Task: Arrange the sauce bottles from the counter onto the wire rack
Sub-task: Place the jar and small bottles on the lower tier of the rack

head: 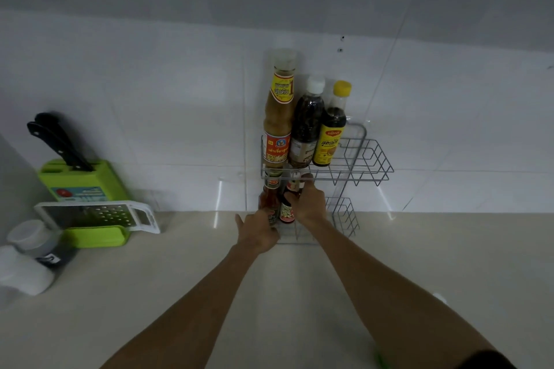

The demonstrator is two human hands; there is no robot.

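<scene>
A two-tier wire rack [371, 159] stands against the tiled wall. Its upper shelf holds a tall tan sauce bottle [278, 117], a dark bottle with a white cap [307, 126] and a dark bottle with a yellow cap [331, 132]. On the lower shelf stand a red chili sauce bottle [269, 199] and a second red-labelled bottle [287, 210]. My left hand [259, 232] grips the chili bottle low down. My right hand [308, 202] is wrapped around the second bottle.
At the left of the beige counter [299, 278] sit a green knife block with black-handled knives [78, 174], a grater on a green box [99, 219] and two white-lidded containers [27, 257]. The right halves of both rack shelves hold nothing.
</scene>
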